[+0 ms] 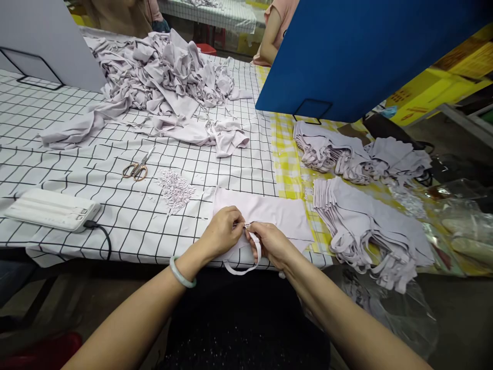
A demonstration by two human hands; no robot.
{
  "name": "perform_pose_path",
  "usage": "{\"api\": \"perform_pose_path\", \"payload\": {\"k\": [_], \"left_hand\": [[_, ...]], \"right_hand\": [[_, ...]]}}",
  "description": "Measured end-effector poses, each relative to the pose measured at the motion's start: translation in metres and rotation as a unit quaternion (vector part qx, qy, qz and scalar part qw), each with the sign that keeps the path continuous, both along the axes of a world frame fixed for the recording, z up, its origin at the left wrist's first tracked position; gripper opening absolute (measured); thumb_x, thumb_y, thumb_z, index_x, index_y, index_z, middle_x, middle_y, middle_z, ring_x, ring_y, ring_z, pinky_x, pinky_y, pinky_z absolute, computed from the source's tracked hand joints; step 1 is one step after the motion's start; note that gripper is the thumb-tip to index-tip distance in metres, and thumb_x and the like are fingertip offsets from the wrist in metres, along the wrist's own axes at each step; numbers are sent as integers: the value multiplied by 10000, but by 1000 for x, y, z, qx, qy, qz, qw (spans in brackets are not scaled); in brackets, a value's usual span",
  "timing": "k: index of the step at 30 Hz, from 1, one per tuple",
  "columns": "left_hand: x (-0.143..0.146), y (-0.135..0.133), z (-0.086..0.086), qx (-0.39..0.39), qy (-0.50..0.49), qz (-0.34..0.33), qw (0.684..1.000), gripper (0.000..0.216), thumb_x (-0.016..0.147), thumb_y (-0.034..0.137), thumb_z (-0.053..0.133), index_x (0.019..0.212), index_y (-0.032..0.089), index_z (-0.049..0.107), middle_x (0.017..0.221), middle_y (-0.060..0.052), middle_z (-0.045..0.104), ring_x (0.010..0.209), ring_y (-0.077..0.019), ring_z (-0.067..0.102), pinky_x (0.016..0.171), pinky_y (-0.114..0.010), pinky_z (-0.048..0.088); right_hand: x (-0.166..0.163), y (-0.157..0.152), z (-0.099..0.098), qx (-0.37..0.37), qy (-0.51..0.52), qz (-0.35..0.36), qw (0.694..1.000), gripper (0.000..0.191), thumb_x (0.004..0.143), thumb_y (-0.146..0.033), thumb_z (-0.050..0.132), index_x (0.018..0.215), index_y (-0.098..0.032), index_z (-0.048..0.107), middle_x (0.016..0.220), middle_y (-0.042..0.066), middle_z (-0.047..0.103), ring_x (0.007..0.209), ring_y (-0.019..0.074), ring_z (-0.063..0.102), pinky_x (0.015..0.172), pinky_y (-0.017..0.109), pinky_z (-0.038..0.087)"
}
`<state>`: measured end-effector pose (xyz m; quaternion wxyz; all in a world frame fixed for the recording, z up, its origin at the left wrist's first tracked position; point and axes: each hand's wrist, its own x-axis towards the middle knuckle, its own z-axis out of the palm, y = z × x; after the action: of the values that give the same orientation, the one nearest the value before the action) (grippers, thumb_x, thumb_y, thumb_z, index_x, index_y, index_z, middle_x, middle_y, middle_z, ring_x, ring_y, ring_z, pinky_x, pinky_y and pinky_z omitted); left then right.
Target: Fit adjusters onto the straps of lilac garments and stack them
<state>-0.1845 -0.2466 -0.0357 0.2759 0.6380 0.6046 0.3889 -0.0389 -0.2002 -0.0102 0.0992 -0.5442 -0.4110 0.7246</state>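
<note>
At the table's front edge lies a pale pink fabric piece with a narrow strap looping down from it. My left hand is closed in a pinch at the strap's end. Close against it, my right hand also pinches the strap, with the loop hanging below its fingers. The fingertips of both hands nearly meet over a small light bit whose kind I cannot make out. Left of the hands is a heap of tiny pale pieces. Scissors with copper-coloured handles lie beyond it.
A white power bank with a black cable sits at the left. Loose pale fabric is heaped at the back. Stacked fabric pieces lie on the right. A blue panel and a grey panel stand upright. People sit across the table.
</note>
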Motion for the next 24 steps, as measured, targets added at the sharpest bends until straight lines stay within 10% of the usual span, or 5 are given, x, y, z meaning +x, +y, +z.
{"api": "perform_pose_path", "payload": {"k": [9, 20, 24], "left_hand": [[2, 1, -3, 5, -6, 11, 1000, 149, 806, 49, 526, 742, 168, 590, 830, -38, 627, 782, -158, 586, 750, -309, 492], [-13, -30, 0, 49, 226, -9, 973, 351, 851, 163, 590, 1202, 158, 603, 1265, -150, 611, 1166, -337, 533, 931, -516, 476], [-38, -30, 13, 28, 222, -70, 972, 315, 862, 191, 583, 1171, 173, 641, 1257, -133, 641, 1144, -305, 569, 927, -466, 486]], "right_hand": [[-3, 13, 7, -206, 47, -13, 977, 240, 833, -192, 434, 609, -187, 519, 380, -75, 366, 304, 74, 333, 312, 164, 297], [36, -85, 18, -160, 229, -31, 960, 296, 821, -431, 724, 811, -146, 645, 715, 18, 621, 739, 155, 657, 787, 302, 529], [68, -89, 16, -24, 121, -65, 990, 425, 767, -462, 755, 1083, -193, 663, 1071, 85, 682, 1048, 227, 639, 988, 387, 467]]}}
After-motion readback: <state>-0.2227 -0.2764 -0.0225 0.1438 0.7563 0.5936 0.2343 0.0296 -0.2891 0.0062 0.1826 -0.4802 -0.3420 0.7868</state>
